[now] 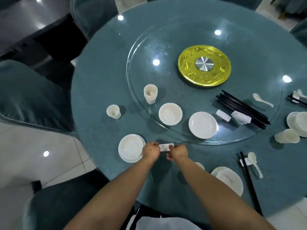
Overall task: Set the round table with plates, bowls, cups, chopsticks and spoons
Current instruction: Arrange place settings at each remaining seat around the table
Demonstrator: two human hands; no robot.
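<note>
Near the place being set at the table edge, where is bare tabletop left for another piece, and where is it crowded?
Bare cloth lies between the single cup and the plate with bowl, and right of both hands, which hold a white rest, up to the finished setting's chopsticks. Crowded: the turntable's near rim, with stacked cups, bowl, plate, chopstick bundle.

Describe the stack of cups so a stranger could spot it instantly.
Find the clear glass turntable with the gold disc at its centre. At its near-left rim stands the stack of cups. Unlike the single cup on the table outside the glass, it is several nested.
</note>
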